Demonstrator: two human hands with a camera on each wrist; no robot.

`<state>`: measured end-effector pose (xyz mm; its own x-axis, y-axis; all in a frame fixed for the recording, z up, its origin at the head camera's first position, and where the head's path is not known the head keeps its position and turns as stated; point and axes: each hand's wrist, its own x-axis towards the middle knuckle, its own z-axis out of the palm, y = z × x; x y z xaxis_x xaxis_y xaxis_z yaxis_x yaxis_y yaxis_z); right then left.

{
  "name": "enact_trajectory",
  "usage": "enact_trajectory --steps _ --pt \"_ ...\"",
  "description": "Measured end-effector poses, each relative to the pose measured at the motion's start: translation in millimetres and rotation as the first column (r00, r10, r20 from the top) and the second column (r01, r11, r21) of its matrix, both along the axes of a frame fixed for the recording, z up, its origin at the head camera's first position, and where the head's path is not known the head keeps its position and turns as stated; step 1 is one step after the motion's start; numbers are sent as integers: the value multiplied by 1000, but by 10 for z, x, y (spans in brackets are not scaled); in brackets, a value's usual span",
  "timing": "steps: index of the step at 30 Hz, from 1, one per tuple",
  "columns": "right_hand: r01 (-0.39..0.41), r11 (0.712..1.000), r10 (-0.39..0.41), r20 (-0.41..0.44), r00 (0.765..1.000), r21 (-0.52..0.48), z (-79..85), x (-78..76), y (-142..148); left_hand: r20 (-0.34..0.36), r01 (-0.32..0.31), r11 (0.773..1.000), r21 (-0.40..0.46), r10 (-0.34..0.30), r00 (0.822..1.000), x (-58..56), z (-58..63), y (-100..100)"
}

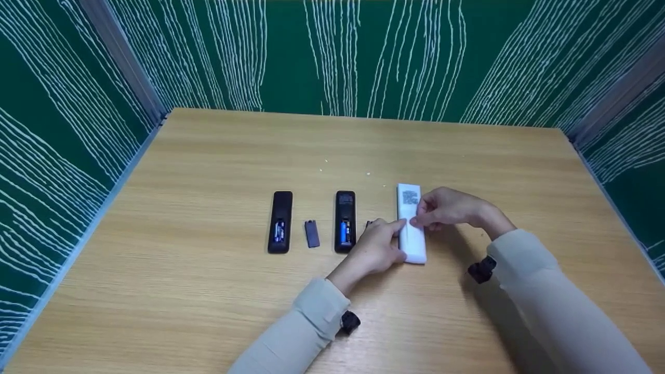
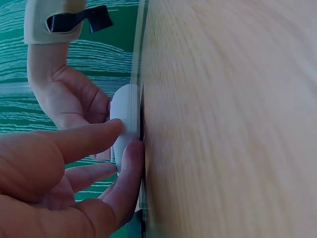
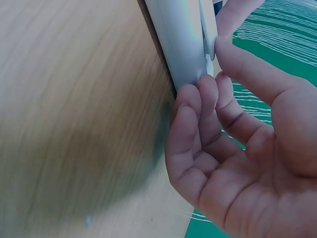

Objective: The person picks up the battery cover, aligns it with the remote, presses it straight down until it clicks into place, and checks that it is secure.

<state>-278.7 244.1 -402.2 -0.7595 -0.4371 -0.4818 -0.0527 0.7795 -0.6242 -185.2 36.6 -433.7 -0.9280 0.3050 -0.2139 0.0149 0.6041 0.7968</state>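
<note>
A white remote control (image 1: 414, 248) lies back side up on the table, a printed label near its far end. My left hand (image 1: 373, 250) holds its left side and near end, with the thumb and fingers against the casing. At the right edge, my right hand (image 1: 451, 209) has its fingers curled by the casing and its thumb at the edge of the battery cover (image 3: 208, 25). That cover stands slightly raised from the body in the right wrist view, leaving a narrow gap. Batteries inside the white remote are hidden.
Left of the hands lie two black remotes, one farther left (image 1: 281, 208) and one nearer (image 1: 345, 205), both with batteries showing in open compartments. A loose dark cover (image 1: 312, 234) lies between them. Another dark piece (image 1: 369, 224) shows partly behind my left hand. Small white bits dot the table (image 1: 234, 311).
</note>
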Motion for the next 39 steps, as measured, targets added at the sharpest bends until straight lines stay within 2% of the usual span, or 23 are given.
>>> enact_trajectory --steps 3,10,33,39 --pt "-5 1000 5 3 1000 7 14 -3 -9 -4 1 1000 3 -1 1000 0 -3 -3" --pt "-1 1000 1 16 1000 -14 -16 3 -2 -61 31 999 -42 -33 998 -12 -12 2" --pt "23 1000 -23 45 999 10 -47 -23 -13 -19 4 1000 -3 -4 1000 -3 -12 0" --pt "-5 1000 6 32 999 -11 -75 -36 18 -55 28 999 -22 -30 998 2 -11 2"
